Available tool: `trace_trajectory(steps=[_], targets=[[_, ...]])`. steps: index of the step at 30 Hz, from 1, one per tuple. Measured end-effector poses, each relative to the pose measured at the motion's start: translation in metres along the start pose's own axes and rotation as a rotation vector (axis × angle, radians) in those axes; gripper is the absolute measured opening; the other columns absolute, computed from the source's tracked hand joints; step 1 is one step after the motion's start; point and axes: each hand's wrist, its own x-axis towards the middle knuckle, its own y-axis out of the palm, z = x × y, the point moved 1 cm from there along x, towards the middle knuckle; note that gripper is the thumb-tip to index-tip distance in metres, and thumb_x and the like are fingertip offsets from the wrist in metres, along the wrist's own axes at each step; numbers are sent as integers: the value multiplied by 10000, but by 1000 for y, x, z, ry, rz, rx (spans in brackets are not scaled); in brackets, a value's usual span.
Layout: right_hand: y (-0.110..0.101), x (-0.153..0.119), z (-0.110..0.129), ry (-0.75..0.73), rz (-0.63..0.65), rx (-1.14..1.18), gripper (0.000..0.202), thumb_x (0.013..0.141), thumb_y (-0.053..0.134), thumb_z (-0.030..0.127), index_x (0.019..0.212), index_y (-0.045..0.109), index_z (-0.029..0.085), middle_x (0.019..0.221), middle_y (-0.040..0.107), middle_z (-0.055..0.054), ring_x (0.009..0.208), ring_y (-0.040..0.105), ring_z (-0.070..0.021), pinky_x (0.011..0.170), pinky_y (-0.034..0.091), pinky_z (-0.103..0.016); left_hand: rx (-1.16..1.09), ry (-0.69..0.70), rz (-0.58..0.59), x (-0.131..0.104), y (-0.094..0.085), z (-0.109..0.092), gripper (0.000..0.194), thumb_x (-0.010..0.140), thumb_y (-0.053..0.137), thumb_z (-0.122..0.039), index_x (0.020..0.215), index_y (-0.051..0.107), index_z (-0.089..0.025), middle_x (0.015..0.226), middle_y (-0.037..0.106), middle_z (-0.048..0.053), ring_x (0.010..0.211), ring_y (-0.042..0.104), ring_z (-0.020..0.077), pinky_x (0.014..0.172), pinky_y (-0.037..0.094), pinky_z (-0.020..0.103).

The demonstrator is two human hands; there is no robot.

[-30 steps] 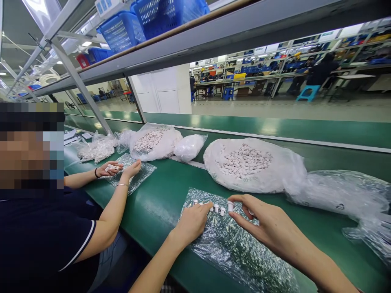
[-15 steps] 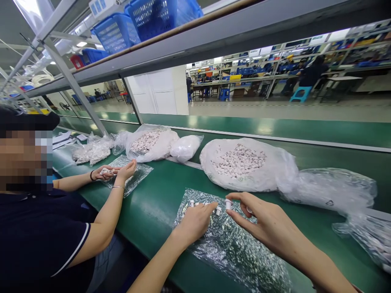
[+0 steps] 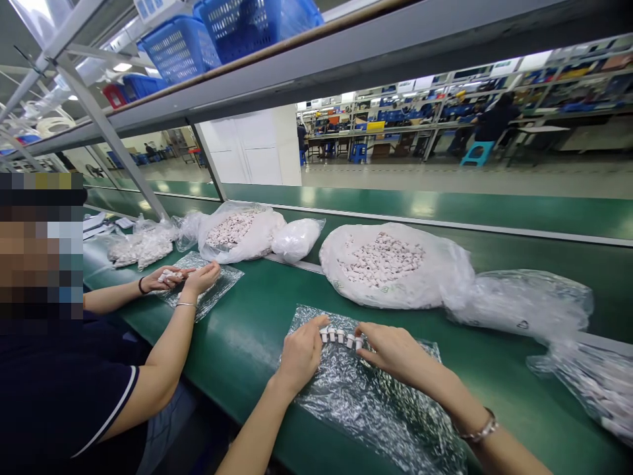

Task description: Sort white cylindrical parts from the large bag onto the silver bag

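Note:
Several small white parts stand in a short row on a clear plastic bag, which lies on the green work surface. At the left end of the row is my left hand, its fingers bent together; what they hold, if anything, is hidden. My right hand has its thumb and forefinger round the white part at the row's right end. Behind the hands lies a large open bag full of similar white parts.
At the left a person holds white parts over another clear bag. More filled bags lie along the back. A tied clear bag is at the right. A shelf with blue baskets crosses overhead.
My right hand has brought its white part down and left to the row. My left hand has shifted slightly left, leaving more of the row visible. The view has moved a little.

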Motion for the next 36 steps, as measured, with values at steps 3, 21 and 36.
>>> trace_trajectory(steps=[3, 21, 36], targets=[[8, 3, -2, 8, 18, 8, 181, 876, 566, 177, 1054, 585, 206, 930, 706, -41, 730, 669, -224, 594, 425, -289, -53, -60, -34, 0, -3, 1, 374, 997, 323, -186, 1337, 467, -247, 1243, 673, 44, 1156, 616, 178, 979, 471, 328], [-25, -4, -5, 113, -80, 85, 178, 973, 421, 301, 1002, 582, 232, 955, 679, -33, 712, 654, -198, 583, 442, -292, -1371, -693, -16, -6, -8, -20, 258, 894, 628, -355, 988, 630, -115, 926, 682, 91, 619, 549, 79, 498, 475, 177], [-12, -11, 61, -245, -132, -97, 193, 823, 719, 249, 758, 545, 201, 780, 577, -59, 734, 552, -243, 567, 426, -318, -2018, -924, 32, -27, 22, -57, 248, 977, 516, -284, 940, 661, -86, 879, 686, 72, 825, 679, 136, 751, 562, 236]])
